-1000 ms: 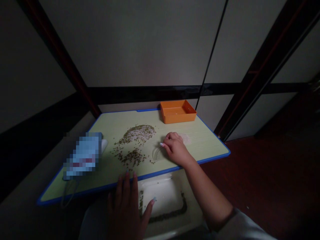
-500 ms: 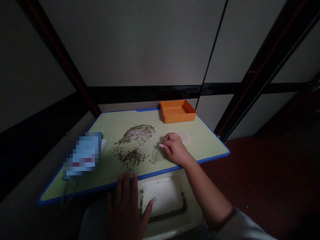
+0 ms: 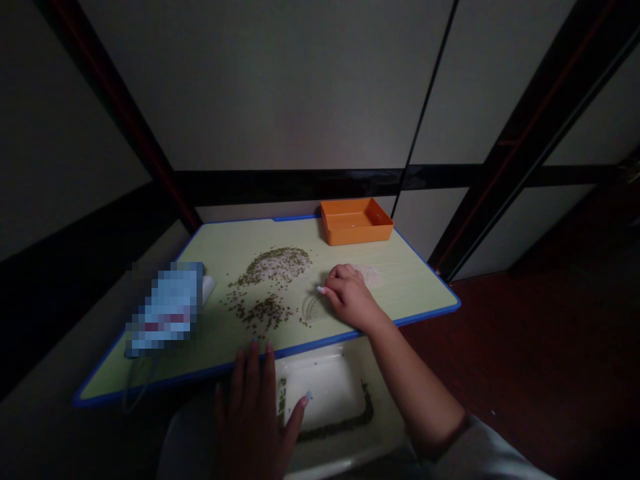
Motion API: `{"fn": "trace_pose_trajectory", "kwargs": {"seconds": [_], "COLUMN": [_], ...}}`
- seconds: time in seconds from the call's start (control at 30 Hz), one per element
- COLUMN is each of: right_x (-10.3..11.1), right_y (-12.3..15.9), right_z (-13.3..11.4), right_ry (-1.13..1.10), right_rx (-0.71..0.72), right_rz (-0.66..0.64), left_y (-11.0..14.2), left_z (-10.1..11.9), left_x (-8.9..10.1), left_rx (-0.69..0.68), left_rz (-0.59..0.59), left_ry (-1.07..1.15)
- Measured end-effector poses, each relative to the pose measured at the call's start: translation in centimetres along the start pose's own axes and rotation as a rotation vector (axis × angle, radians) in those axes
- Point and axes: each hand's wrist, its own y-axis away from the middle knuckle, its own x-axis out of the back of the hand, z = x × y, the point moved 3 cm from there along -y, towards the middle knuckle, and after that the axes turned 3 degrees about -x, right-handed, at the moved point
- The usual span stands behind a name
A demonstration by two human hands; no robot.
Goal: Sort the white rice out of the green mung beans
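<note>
Right hand [image 3: 351, 298]: on the table [image 3: 405, 287], fingers loosely curled, fingertips pointing left; nothing visibly held, though the dim view leaves some doubt.
Left hand [image 3: 249, 417]: open, fingers spread and pointing up, fingertips at the table's near blue edge, holding nothing; thumb over the white tray [image 3: 325, 390].
Seeds [image 3: 274, 265]: small, green-brown, on the table left of the right hand, in an upper arc mixed with pale grains and a looser lower patch, with strays scattered around.
Pale grains [image 3: 369, 275]: a thin patch just beyond the right hand, partly behind its knuckles.
Curved mark [image 3: 313, 308]: faint arc on the table just left of the right hand, too dim to identify.
Orange tray [image 3: 356, 222]: at the table's far edge, nearly bare.
White tray [image 3: 325, 390]: below the near edge of the table, with dark seeds lying along its inner rim.
Blurred packet [image 3: 167, 310]: blue, at the table's left side, overhanging its edge.
White object [image 3: 208, 289]: touching the packet's right side.
Sleeve [image 3: 485, 453]: pale, on the right forearm.
Floor [image 3: 515, 347]: dark red, right of the table.
</note>
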Motion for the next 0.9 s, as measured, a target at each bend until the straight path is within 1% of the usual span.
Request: {"fn": "trace_pose_trajectory", "kwargs": {"seconds": [0.27,0.47,0.67,0.8,0.9], "right_x": [-0.12,-0.21,-0.28,-0.19,-0.19], "right_y": [-0.08,-0.1,-0.02,0.01,0.02], "right_z": [-0.02,-0.01,0.06,-0.1,-0.18], "right_ry": [0.024,0.012,-0.031,-0.045,-0.062], "right_rx": [0.009,0.013,0.041,0.048,0.063], "right_rz": [0.012,0.004,-0.026,-0.022,-0.021], "left_y": [0.11,0.08,0.15,0.09,0.05], "left_z": [0.01,-0.03,-0.02,-0.02,-0.1], "left_x": [-0.01,0.04,-0.03,-0.04,-0.12], "left_rx": [0.029,0.008,0.008,0.008,0.009], "left_rz": [-0.044,-0.023,-0.041,-0.031,-0.046], "left_ry": [0.021,0.014,0.007,0.008,0.01]}}
